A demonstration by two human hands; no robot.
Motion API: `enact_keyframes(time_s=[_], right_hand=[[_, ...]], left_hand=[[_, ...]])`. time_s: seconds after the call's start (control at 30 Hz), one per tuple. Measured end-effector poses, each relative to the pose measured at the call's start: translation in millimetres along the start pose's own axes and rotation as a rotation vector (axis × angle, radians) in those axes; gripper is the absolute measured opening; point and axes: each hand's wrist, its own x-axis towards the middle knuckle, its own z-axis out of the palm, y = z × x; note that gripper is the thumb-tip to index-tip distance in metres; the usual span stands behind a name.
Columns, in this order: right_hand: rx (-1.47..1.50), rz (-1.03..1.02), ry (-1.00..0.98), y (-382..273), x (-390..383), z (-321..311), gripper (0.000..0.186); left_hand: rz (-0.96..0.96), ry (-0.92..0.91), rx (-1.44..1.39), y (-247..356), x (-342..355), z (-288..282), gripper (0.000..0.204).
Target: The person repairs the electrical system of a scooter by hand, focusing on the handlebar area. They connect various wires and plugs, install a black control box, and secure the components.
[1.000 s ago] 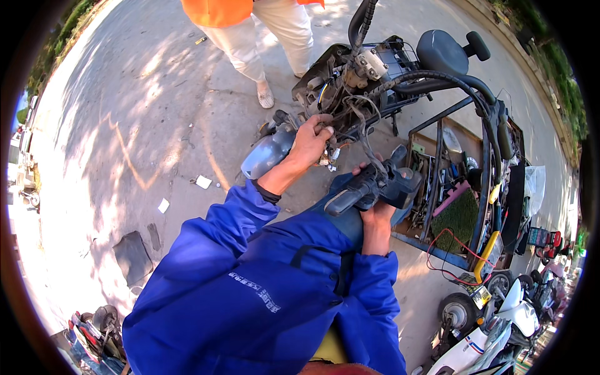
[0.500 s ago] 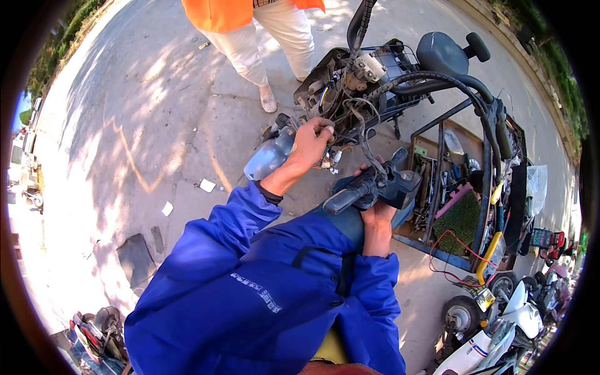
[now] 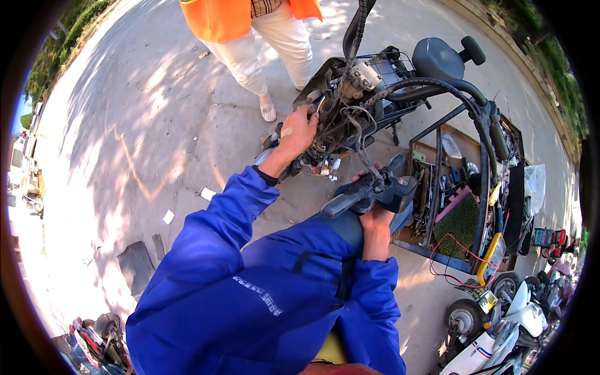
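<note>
My left hand (image 3: 299,132) reaches into the stripped front of an electric scooter (image 3: 340,115), its fingers bent and closed by a blue and yellow wire (image 3: 322,100). What lies between the fingertips is hidden. Loose wires with small white connectors (image 3: 325,167) hang below that hand. From underneath, my right hand (image 3: 377,219) is wrapped round a black handlebar (image 3: 350,201) with a grip and dark housing, above my thigh. Its fingertips show on the far side. A cable (image 3: 361,140) runs from this handlebar up to the scooter.
A person in an orange vest (image 3: 219,22) stands beyond the scooter. On the right is a metal-framed tray of tools (image 3: 428,187), with a yellow-edged case (image 3: 490,259) and red lead. Several parked scooters (image 3: 494,337) stand lower right. A dark mat (image 3: 135,269) lies on the left pavement.
My left hand has moved up and slightly left from the wires toward the scooter's front, and its pinch is less visible. My right hand stays round the handlebar.
</note>
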Motion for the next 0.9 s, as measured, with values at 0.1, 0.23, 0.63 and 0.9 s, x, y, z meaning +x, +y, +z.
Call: enact_keyframes(time_s=[0.1,0.23,0.63,0.9], right_hand=[[-0.002,0.0,-0.014,-2,0,0,0.078],[-0.02,0.026,0.008,-2,-1,-3,0.077],[-0.036,0.045,0.051,0,-1,5,0.074],[-0.014,0.023,0.017,0,-2,5,0.073]], left_hand=[[0.02,0.025,0.015,0,0,4,0.026],[0.03,0.03,-0.002,1,-1,-3,0.026],[0.079,-0.198,-0.345,60,-43,-1,0.058],[0.214,-0.265,-0.279,55,-24,-3,0.054]])
